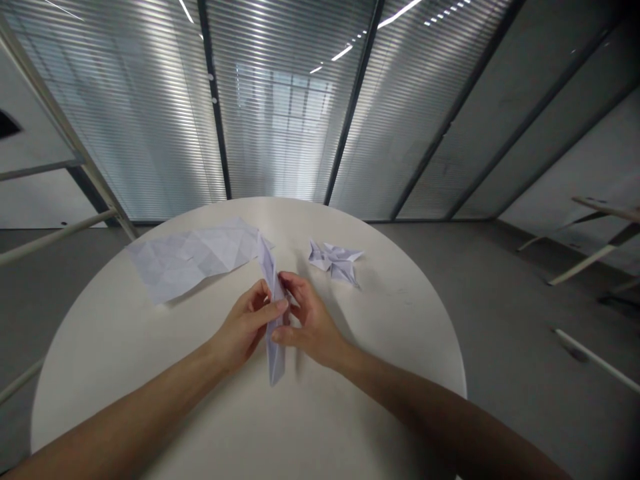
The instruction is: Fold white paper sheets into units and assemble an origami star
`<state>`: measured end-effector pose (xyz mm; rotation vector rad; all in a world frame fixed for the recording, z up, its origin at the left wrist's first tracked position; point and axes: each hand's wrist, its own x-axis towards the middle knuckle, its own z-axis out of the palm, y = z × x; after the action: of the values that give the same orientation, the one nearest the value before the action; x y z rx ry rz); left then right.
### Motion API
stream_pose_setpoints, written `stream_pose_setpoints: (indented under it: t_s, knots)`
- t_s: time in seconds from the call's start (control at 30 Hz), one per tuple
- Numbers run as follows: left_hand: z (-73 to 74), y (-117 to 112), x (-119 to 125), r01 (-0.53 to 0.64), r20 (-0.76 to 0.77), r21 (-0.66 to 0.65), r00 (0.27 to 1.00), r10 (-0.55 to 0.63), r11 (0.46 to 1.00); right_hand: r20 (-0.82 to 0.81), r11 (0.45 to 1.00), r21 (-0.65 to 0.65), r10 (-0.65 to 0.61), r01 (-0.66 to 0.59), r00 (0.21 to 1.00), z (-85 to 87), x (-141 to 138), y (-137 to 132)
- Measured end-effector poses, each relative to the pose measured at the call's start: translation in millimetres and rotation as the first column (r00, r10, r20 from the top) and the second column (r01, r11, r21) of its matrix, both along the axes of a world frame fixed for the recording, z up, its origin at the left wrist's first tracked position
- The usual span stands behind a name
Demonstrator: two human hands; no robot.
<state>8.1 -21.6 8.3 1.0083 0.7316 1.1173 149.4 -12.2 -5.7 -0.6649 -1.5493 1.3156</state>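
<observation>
A narrow folded sheet of white paper (277, 363) is held on edge over the near middle of the table, its long side pointing away from me. My left hand (247, 323) grips it from the left, with the thumb laid across its upper edge. From the right, my right hand (310, 323) closes on the same paper, thumb on the near side and fingers behind. Some fingertips of both hands are hidden by the paper. Beyond my right hand lies a folded paper figure (337, 260) with several pointed flaps.
The round white table (390, 320) carries a creased, unfolded paper sheet (195, 257) at the back left. Glass panels with blinds (290, 120) stand behind the table. A metal frame (55, 247) is at the left, and another table (605, 210) is at the far right.
</observation>
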Motion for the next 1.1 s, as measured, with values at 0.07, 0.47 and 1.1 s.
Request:
stream_pose_setpoints:
  t_s: [0.07, 0.47, 1.1]
  knots:
    - [-2.8, 0, 0, -0.012, -0.011, 0.046, 1.0, 0.012, 0.999, -0.01, 0.999, 0.003, 0.038, -0.038, 0.999, 2.0, 0, -1]
    - [-13.2, 4, 1, -0.095, -0.049, 0.198, 0.993, 0.106, 0.976, 0.149, 0.981, 0.171, 0.062, -0.088, 0.987, 10.3, 7, -3]
    - [-22.6, -7, 13, 0.042, -0.485, 0.746, 0.718, 0.499, 0.665, 0.181, 0.907, 0.066, -0.421, 0.416, 0.889, -0.3, -4, 1]
